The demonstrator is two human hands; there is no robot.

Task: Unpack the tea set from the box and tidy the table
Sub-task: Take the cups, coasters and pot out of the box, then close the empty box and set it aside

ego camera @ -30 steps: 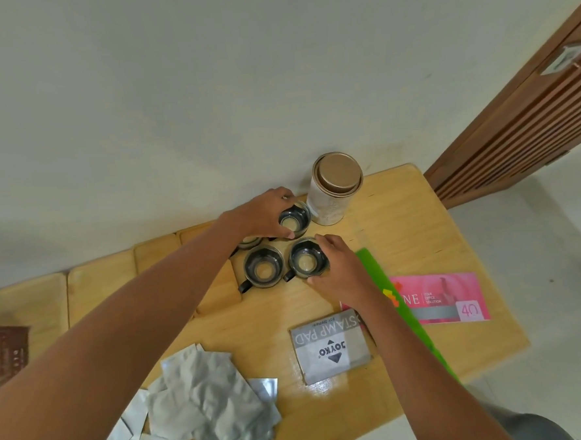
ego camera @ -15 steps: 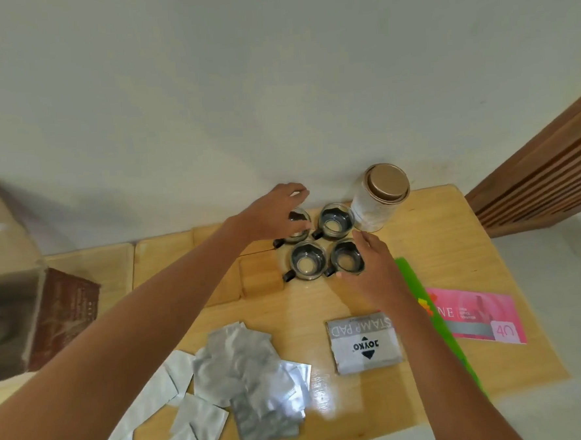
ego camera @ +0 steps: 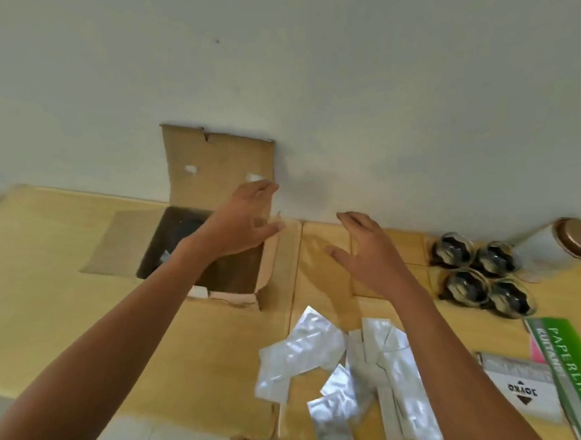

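An open cardboard box stands against the wall, its back flap upright and its dark inside showing. My left hand hovers over the box's right edge, fingers spread, holding nothing. My right hand hangs empty over the wooden table just right of the box, fingers apart. Several glass cups with dark handles sit clustered at the right. A glass jar with a bronze lid stands beside them against the wall.
Several silver foil sachets lie scattered on the near table. A grey stamp pad box, a green Paperline pack and a pink leaflet lie at the right edge. The wall runs close behind everything.
Both hands have left the cups and swung left toward the box. The view has turned left, bringing the open box into the middle and pushing the cups to the right.
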